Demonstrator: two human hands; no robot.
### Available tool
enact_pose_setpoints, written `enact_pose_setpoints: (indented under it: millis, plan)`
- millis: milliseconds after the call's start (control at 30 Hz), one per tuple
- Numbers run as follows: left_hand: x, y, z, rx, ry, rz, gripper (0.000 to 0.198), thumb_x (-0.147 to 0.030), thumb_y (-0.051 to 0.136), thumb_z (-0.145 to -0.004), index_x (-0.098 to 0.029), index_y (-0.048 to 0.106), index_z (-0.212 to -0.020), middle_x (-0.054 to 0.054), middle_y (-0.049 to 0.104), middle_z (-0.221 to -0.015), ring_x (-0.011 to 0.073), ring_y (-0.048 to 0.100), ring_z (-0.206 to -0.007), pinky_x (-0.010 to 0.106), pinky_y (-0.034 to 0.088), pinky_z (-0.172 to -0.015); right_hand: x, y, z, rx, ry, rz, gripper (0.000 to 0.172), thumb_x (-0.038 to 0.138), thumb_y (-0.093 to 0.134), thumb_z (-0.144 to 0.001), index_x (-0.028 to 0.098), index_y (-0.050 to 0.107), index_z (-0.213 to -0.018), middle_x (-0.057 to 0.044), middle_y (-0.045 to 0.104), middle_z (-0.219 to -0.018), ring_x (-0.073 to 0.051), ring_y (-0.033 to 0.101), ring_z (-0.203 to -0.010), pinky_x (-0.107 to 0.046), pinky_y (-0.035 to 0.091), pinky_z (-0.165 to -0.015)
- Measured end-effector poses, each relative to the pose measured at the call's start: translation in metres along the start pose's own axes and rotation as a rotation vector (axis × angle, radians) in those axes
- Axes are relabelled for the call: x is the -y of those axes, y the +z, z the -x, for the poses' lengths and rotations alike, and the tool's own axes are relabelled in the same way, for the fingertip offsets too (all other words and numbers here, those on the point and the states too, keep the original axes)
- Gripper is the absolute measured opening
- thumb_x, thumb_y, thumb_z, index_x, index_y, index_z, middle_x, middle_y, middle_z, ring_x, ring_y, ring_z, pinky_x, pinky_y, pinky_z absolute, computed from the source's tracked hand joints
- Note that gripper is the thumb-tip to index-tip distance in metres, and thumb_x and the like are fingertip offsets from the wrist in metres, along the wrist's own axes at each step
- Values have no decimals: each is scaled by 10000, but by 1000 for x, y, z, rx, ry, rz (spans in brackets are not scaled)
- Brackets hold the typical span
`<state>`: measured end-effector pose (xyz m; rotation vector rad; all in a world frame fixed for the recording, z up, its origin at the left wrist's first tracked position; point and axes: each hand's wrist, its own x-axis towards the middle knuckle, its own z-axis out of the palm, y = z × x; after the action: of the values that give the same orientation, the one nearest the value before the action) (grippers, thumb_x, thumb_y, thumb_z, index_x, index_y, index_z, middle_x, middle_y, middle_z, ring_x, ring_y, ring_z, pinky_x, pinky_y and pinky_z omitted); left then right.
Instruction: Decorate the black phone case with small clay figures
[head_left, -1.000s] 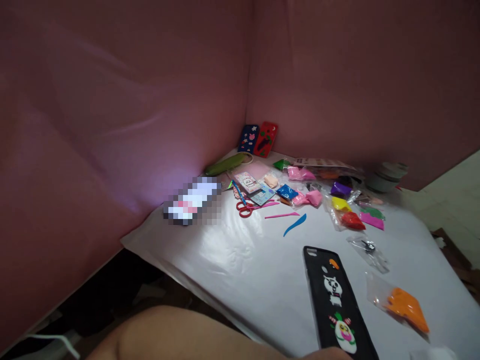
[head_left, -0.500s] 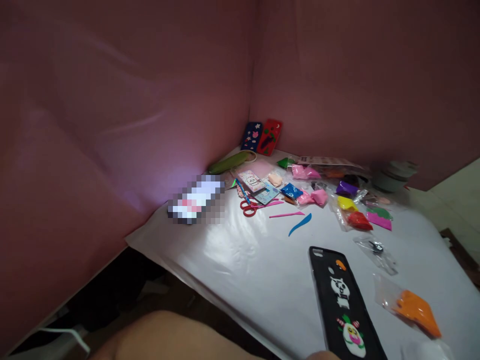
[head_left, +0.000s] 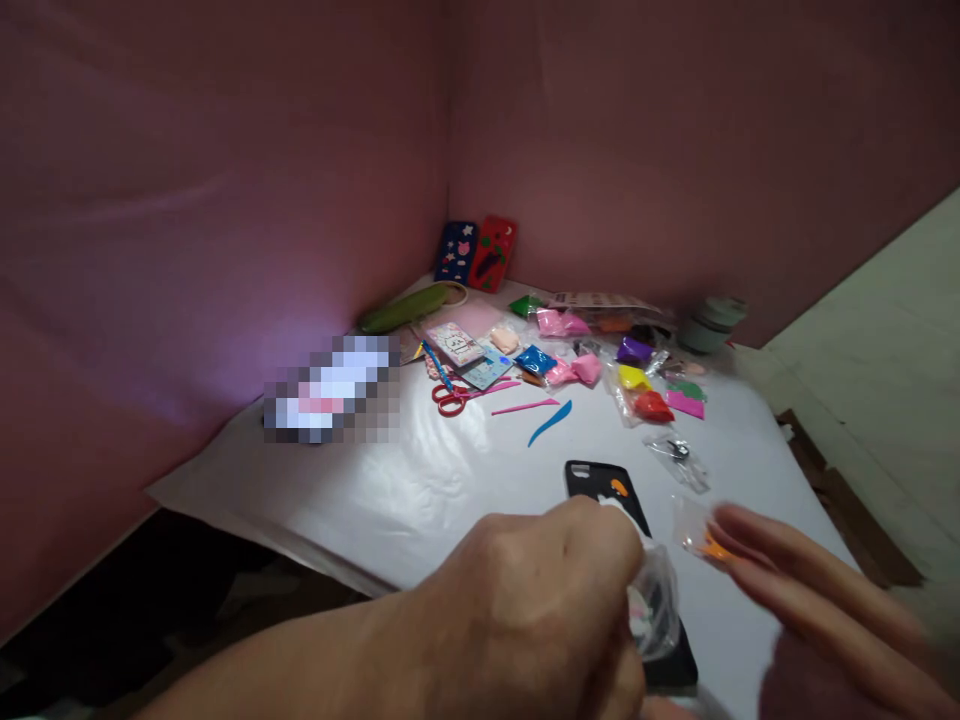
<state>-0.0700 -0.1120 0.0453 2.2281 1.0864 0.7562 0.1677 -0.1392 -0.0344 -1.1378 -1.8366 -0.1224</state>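
My left hand (head_left: 555, 590) is closed on a clear plastic bag (head_left: 660, 610), held above the black phone case (head_left: 581, 478). A bit of white shows at the top of the fist. The case lies flat, with an orange shape (head_left: 619, 487) near its top; my hand and the bag hide most of its decoration. On the right, my right hand (head_left: 802, 580) has its fingers stretched out, slightly blurred. Its fingertips are over the orange clay packet (head_left: 716, 547) and partly cover it; whether they touch it I cannot tell.
Red scissors (head_left: 451, 400), a pink tool (head_left: 525, 408) and a blue tool (head_left: 550, 424) lie mid-table. Behind are coloured clay packets (head_left: 651, 405). Blue (head_left: 455, 253) and red (head_left: 495, 255) decorated cases lean in the corner. A blurred lit screen (head_left: 330, 390) stands left.
Both hands have come up into view, the left now gripping the clear bag above the black case. The right has reached the orange packet. The view has shifted, moving the table leftward.
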Motion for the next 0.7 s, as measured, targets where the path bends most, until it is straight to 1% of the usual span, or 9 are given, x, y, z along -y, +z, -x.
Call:
enact_pose_setpoints:
  millis: [67, 100, 200, 267, 367, 467, 533, 633, 700]
  plan:
    - [-9, -14, -12, 47, 16, 23, 185, -127, 544, -830, -202, 393, -753, -86, 471, -621, 10, 368, -418, 127, 253, -341, 22, 10, -26, 195, -30, -11, 774, 507, 589, -822, 163, 312, -1458, -151, 491, -1375, -330, 502, -1219, -446, 483, -946]
    - [-10, -12, -13, 46, 27, 31, 186, -121, 542, -830, -201, 394, -753, -85, 476, -627, 14, 385, -435, 125, 275, -362, 30, 15, -33, 206, -48, -6, 749, 479, 553, -854, 132, 285, -1461, -171, 526, -1334, -319, 524, -1203, -426, 509, -918]
    - [-1, 1, -10, 12, 109, 51, 142, -80, 503, -838, -195, 425, -808, -72, 511, -678, 32, 453, -513, 127, 349, -448, 40, 23, -37, 280, -1, -69, 471, 279, 532, -882, 144, 453, -1325, -121, 656, -1088, -218, 655, -992, -271, 566, -784]
    - [6, 6, -9, -6, 201, 46, 140, -52, 481, -836, -187, 448, -856, -59, 527, -718, 45, 483, -568, 136, 385, -512, 40, 24, -35, 281, 39, -124, 322, 196, 524, -857, 156, 557, -1175, -85, 669, -951, -175, 675, -860, -212, 567, -696]
    - [12, 6, -9, 3, 256, -44, 134, -86, 402, -893, -173, 503, -883, -19, 536, -758, 87, 485, -615, 190, 400, -550, 40, 23, -33, 273, 85, -168, 267, 144, 525, -824, 166, 592, -1081, -51, 657, -845, -148, 662, -745, -189, 561, -630]
    - [13, 4, -7, 67, 246, -87, 221, -146, 350, -930, -160, 567, -966, 8, 529, -768, 113, 484, -612, 225, 400, -545, 38, 22, -26, 314, 121, -200, 320, 152, 513, -835, 163, 566, -1151, -60, 675, -871, -160, 679, -775, -207, 575, -658]
    - [13, 4, -5, 84, 238, -80, 252, -168, 348, -941, -165, 593, -1000, 16, 538, -783, 115, 498, -618, 227, 403, -552, 34, 20, -17, 335, 101, -156, 393, 201, 526, -853, 168, 524, -1244, -91, 703, -989, -193, 703, -874, -227, 586, -707]
    - [15, 6, -3, 160, 195, -82, 202, -211, 432, -936, -180, 626, -888, 25, 581, -837, 106, 534, -641, 208, 413, -554, 25, 15, 0, 366, -17, -21, 526, 284, 549, -862, 182, 455, -1369, -113, 698, -1156, -253, 708, -961, -267, 602, -729]
    - [16, 7, -3, 226, 137, -75, 152, -206, 498, -920, -187, 628, -844, 18, 612, -866, 101, 569, -677, 190, 444, -594, 21, 13, 9, 379, -100, 47, 581, 306, 534, -873, 176, 405, -1425, -110, 710, -1146, -267, 719, -928, -280, 614, -693]
